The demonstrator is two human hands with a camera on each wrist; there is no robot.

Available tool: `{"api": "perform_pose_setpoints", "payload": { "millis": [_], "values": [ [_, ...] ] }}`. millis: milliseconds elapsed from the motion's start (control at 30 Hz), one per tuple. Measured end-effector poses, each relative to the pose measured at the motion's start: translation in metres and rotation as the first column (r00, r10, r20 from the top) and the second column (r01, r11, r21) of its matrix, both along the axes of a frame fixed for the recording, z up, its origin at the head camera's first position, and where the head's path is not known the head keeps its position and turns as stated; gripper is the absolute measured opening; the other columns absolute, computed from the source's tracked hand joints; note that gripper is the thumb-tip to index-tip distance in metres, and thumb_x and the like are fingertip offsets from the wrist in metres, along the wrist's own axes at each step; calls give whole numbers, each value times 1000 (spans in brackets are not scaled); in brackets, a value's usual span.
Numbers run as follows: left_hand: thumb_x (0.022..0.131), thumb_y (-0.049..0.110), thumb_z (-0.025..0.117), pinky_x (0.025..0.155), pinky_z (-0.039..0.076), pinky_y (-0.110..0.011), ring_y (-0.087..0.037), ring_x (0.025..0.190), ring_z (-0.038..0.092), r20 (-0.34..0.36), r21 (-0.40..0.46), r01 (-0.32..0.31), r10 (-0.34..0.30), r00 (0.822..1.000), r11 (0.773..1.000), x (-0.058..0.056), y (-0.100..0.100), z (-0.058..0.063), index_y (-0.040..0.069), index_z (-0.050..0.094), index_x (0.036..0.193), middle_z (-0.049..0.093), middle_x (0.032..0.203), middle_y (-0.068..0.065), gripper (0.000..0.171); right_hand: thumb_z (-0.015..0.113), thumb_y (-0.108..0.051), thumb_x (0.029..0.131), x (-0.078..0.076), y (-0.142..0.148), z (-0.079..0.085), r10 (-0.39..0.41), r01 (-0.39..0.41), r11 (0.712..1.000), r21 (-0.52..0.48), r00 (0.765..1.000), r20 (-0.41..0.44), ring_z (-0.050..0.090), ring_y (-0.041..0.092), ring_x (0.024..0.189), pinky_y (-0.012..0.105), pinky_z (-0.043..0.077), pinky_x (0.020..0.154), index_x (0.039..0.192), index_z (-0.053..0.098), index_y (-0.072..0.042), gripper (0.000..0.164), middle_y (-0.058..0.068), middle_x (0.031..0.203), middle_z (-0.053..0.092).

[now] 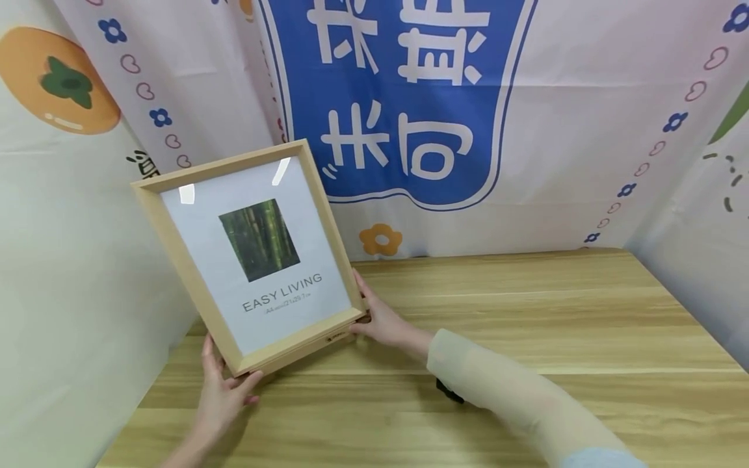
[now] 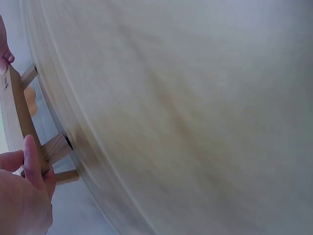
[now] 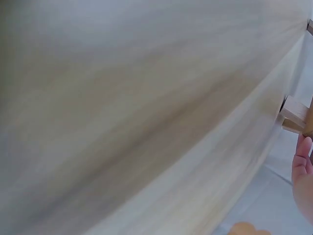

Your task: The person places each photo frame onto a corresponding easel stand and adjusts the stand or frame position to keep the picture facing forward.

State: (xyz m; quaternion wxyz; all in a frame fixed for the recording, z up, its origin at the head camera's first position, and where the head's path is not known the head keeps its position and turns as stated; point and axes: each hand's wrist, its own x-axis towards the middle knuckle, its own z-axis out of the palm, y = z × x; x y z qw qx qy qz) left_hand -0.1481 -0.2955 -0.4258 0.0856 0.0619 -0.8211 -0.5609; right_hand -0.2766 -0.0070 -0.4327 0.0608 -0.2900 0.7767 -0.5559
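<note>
A light wooden picture frame (image 1: 222, 168) stands tilted at the left of the table, with a bamboo picture (image 1: 259, 240) and "EASY LIVING" lettering behind its glazing. My left hand (image 1: 219, 396) grips its lower left corner, fingers at the side and thumb at the bottom edge. At the lower right corner, my right hand (image 1: 383, 322) grips it between thumb and fingers. Short wooden legs (image 2: 57, 148) show under the frame in the left wrist view, reaching down to the tabletop. In the right wrist view, a wooden leg (image 3: 295, 110) appears just above the fingers.
The wood-grain table (image 1: 526, 312) extends to the right of the frame. Behind it hangs a white printed cloth (image 1: 573, 162) with a blue panel (image 1: 386, 84), and cloth also lines both sides. A small black object (image 1: 449, 391) shows beneath the right sleeve.
</note>
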Motion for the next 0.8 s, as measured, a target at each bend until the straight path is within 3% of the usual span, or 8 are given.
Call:
{"api": "perform_pose_setpoints", "payload": {
  "millis": [200, 400, 633, 800],
  "values": [
    [86, -13, 63, 55, 60, -40, -45, 97, 61, -9, -5, 47, -47, 999, 999, -9, 20, 1, 44, -23, 148, 4, 155, -32, 121, 73, 8, 82, -2, 25, -3, -30, 30, 999, 14, 999, -43, 60, 26, 93, 30, 55, 82, 157, -5, -27, 113, 21, 138, 40],
    [87, -12, 63, 54, 60, -40, -46, 98, 60, -19, -3, 92, -92, 996, 996, -19, 40, -2, 41, -23, 149, 10, 154, -32, 118, 73, 8, 81, -2, 50, -2, -70, 71, 997, 19, 997, -40, 62, 28, 91, 31, 57, 81, 157, -5, -27, 115, 24, 139, 41],
    [87, -13, 63, 53, 60, -41, -49, 99, 59, -34, 18, 134, -134, 990, 991, -33, 66, -5, 36, -20, 151, 16, 150, -34, 116, 72, 10, 80, 2, 80, -1, -126, 126, 992, 10, 992, -10, 64, 30, 88, 33, 57, 81, 157, -5, -18, 113, 30, 141, 36],
    [86, -12, 64, 51, 59, -41, -48, 98, 60, -47, 27, 163, -162, 986, 986, -39, 82, -6, 31, -18, 153, 16, 151, -34, 114, 72, 10, 81, 6, 99, -3, -157, 157, 988, -4, 987, 23, 65, 32, 86, 33, 59, 78, 157, -6, -21, 113, 34, 142, 33]
  ]
}}
